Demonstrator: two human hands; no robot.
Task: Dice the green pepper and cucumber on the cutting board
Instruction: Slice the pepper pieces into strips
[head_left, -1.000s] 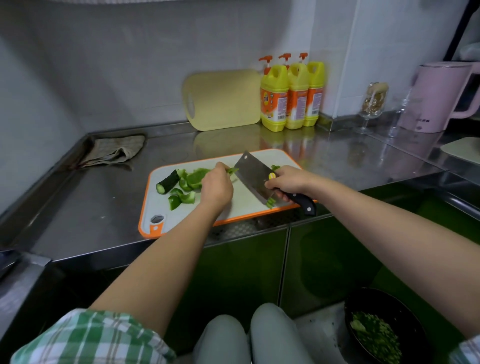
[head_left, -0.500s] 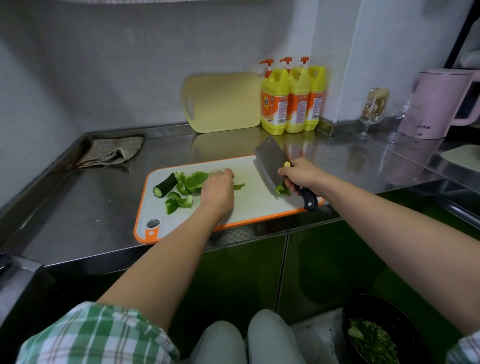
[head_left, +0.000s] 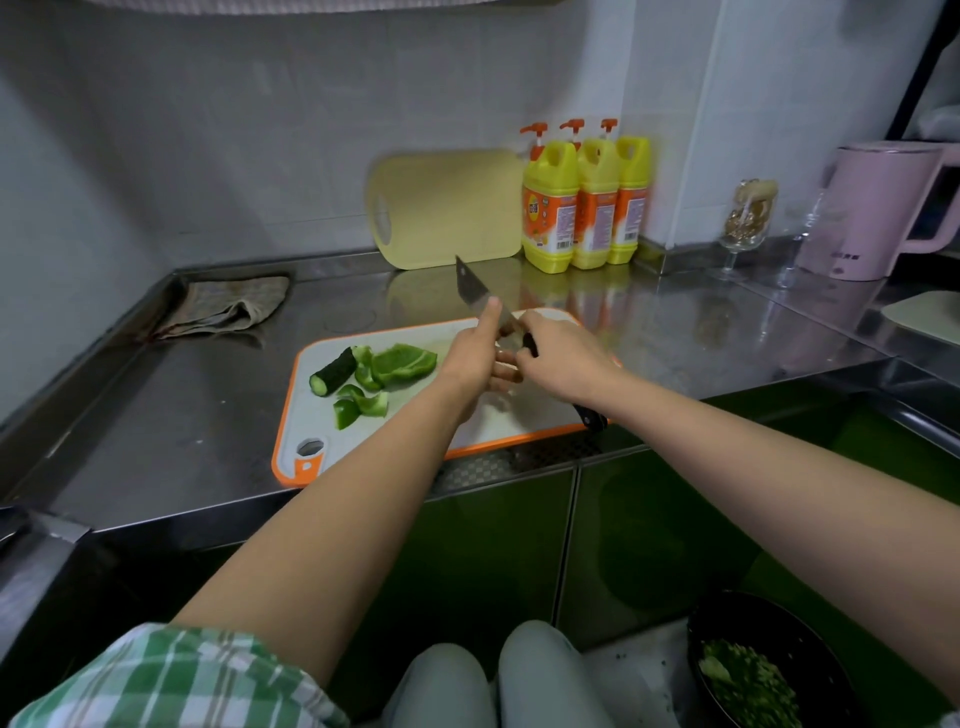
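We are gripping the black-handled steel cleaver (head_left: 470, 288) in our right hand (head_left: 561, 358), blade tipping up off the board, while our left hand (head_left: 472, 358) is laying a straight forefinger against its flat, the other fingers loose. The cut green pepper pieces (head_left: 402, 364) and the dark cucumber stub (head_left: 332, 379), lying aslant, are sitting leftward, nearer the left hand, on the white orange-rimmed cutting board (head_left: 322, 421). The stainless steel counter (head_left: 182, 415) is stretching around it; a black bowl of diced greens (head_left: 748, 670) is sitting below.

3 yellow bottles (head_left: 597, 202), pink kettle (head_left: 872, 208), cloth (head_left: 228, 306)
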